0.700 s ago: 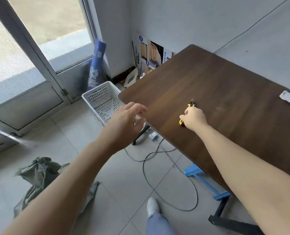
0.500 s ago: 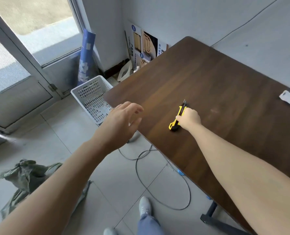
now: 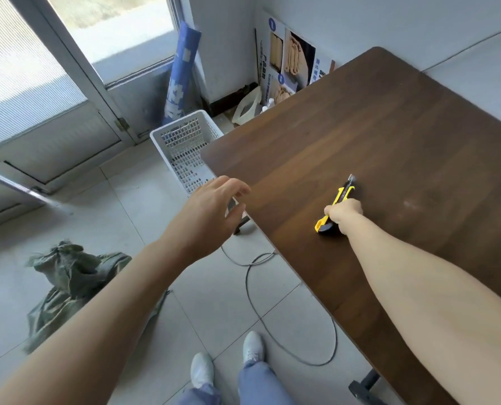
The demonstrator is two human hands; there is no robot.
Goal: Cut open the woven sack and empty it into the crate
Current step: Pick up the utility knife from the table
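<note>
A green woven sack (image 3: 68, 276), tied at its top, lies on the tiled floor at the lower left, partly behind my left forearm. A white perforated plastic crate (image 3: 182, 147) stands on the floor by the table's near-left corner; nothing shows inside it. On the dark wooden table (image 3: 375, 135) lies a yellow and black utility knife (image 3: 341, 197) with its blade tip out, and my right hand (image 3: 344, 214) is closed around its handle. My left hand (image 3: 211, 209) hovers open, fingers spread, over the floor just off the table's edge.
A grey cable (image 3: 272, 317) loops on the floor beside the table. A rolled blue poster (image 3: 180, 77) and a printed board (image 3: 290, 59) lean in the corner. A glass door (image 3: 33, 83) is at left. My shoes (image 3: 229, 361) show below.
The view has swung left and down, so the sack and my feet show more. My right hand's grip has slid down the knife, leaving more of its front end showing. My left hand stays open.
</note>
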